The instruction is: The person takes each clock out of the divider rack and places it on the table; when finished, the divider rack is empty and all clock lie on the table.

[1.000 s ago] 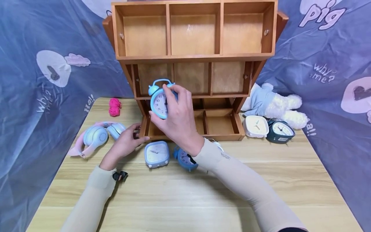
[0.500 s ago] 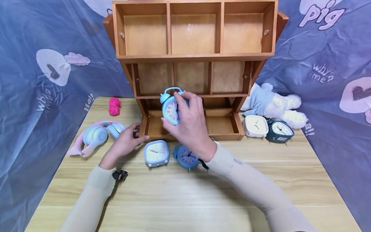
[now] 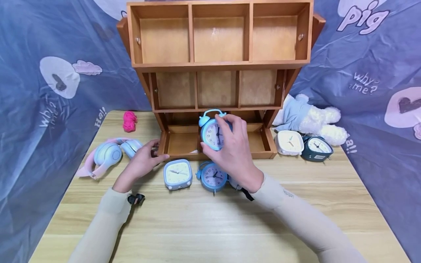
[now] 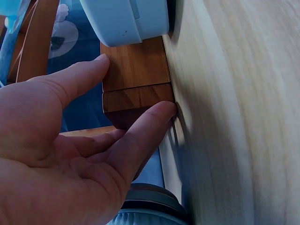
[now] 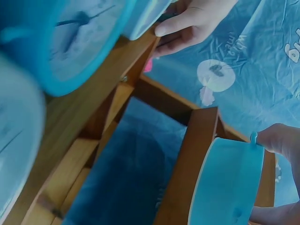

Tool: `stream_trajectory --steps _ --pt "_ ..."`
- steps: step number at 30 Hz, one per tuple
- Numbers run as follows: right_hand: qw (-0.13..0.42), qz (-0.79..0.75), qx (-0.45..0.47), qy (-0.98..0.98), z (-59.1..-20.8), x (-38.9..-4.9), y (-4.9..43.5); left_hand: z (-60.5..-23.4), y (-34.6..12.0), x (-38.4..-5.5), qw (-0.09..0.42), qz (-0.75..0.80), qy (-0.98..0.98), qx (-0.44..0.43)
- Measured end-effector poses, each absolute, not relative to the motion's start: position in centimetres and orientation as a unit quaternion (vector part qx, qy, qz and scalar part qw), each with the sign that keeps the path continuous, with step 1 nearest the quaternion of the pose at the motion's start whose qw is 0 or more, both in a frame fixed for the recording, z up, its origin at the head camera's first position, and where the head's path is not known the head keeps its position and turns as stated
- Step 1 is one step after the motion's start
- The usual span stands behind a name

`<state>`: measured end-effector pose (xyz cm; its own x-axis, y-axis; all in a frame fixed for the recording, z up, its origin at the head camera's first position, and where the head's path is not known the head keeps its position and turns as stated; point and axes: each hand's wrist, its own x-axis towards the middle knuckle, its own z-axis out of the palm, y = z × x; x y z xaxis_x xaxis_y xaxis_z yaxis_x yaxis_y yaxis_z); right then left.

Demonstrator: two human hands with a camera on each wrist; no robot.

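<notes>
My right hand pinches a light-blue twin-bell alarm clock between thumb and fingers. It is upright, over the front middle of the tiered wooden storage box, partly hidden by the hand. In the right wrist view the held clock shows its smooth blue body. My left hand grips the front left corner of the box's lowest tray, thumb on the front and fingers round the side, as the left wrist view shows at the tray corner. Before the tray stand a square blue clock and another blue twin-bell clock.
Partly under my right wrist is a pale clock. To the right are a white square clock, a dark green clock and a white plush toy. Left lie headphones and pink yarn. Blue printed cloth surrounds the table.
My right hand has carried the twin-bell clock right and down, from before the left compartments to the front middle of the box. The left hand has stayed at the tray corner.
</notes>
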<state>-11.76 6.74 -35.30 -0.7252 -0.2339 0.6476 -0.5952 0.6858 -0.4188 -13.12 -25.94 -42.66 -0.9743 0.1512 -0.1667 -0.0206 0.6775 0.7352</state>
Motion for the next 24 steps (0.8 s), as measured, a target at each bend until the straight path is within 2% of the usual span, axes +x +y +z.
stream_trajectory --steps 24 --pt "0.239 0.324 0.141 -0.904 -38.2 -10.8 14.4 -42.7 -25.9 -13.2 0.111 0.387 0.915 0.031"
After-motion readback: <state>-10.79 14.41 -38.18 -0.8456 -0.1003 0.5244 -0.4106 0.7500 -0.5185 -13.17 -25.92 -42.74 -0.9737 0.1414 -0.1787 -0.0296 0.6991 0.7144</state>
